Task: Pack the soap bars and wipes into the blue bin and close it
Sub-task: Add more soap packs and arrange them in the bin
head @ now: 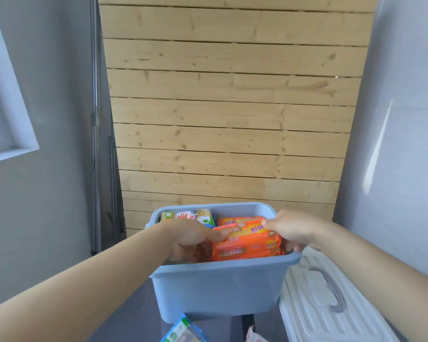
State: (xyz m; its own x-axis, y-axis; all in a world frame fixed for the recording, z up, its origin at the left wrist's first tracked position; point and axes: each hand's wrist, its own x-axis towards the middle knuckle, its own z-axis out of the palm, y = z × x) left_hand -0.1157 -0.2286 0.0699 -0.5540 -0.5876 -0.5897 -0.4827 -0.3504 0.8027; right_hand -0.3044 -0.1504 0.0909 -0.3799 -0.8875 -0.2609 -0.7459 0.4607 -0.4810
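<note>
Your left hand is inside the blue bin, fingers curled round the left end of the orange soap bars, thumb pressed on top of the upper pack. Your right hand reaches in from the other side and pinches the right end of the same stack, fingertips on its top edge, the lower fingers tucked down between the packs and the bin's right wall. The orange packs lie stacked flat in the right half of the bin, their tops just below the rim. Behind your left hand, against the far left corner, stand yellow and green packs; you cannot tell from here whether they are soap or wipes. The bin is open and sits on a dark surface. Its white lid with a grey handle lies just to the right, touching the bin's lower corner. Near the bottom edge lie a green and blue packet and a pale pink packet, both outside the bin. A wooden slat wall rises behind
</note>
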